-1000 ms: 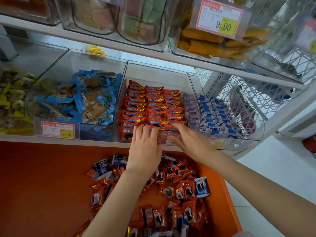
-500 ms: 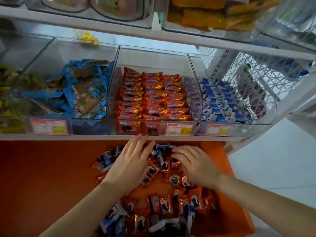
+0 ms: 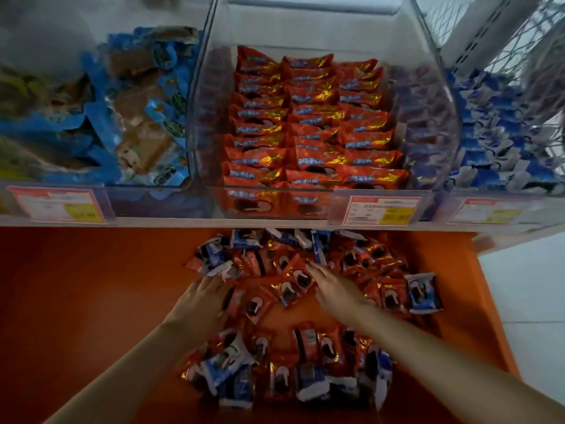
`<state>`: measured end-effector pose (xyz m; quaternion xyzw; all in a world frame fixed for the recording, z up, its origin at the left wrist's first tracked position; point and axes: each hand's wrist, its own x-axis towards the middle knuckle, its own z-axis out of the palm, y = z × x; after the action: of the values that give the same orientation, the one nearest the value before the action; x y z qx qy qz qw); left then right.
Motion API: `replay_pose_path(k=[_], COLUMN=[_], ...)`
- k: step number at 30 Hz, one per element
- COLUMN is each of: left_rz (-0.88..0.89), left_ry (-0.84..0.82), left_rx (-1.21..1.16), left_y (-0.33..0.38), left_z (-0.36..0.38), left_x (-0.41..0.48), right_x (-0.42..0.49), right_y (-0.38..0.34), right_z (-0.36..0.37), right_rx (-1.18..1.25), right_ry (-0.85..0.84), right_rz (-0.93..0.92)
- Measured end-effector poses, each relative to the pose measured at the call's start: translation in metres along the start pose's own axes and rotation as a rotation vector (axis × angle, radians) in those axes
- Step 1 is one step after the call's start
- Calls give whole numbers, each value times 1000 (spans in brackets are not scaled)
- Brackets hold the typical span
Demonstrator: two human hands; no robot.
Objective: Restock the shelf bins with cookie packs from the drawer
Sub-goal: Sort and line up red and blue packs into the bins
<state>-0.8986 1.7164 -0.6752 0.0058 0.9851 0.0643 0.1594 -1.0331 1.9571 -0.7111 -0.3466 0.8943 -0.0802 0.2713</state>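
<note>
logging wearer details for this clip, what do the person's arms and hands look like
Left forearm and right forearm are bare, no sleeve in view. Left hand and right hand are ungloved; no watch or bracelet shows. Rings: too blurred to tell.

1. Shelf bin [image 3: 434, 71]: clear plastic, smooth, glossy.
2. Cookie packs [image 3: 308, 139]: red foil-look wrap, v. shiny, crinkled.
3. Drawer [image 3: 91, 301]: orange, smooth, matt.
4. Wire basket [image 3: 519, 56]: white-coated metal mesh.
5. Price tag [image 3: 380, 209]: paper.

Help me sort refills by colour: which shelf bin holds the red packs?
The middle bin, filled with rows of red packs; the left bin and right bin hold blue ones.
</note>
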Motion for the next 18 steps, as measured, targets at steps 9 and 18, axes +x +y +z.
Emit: replay_pose_path(k=[9, 18], left_rz=[-373, -627], left_ry=[-244, -161], left_rx=[-322, -477], left_y=[-3, 8], left_z=[66, 92], left_x=[31, 51], right_x=[36, 51], right_y=[7, 1], right_z=[49, 62], right_rx=[103, 100], right_ry=[-6, 123], right_rz=[137, 184])
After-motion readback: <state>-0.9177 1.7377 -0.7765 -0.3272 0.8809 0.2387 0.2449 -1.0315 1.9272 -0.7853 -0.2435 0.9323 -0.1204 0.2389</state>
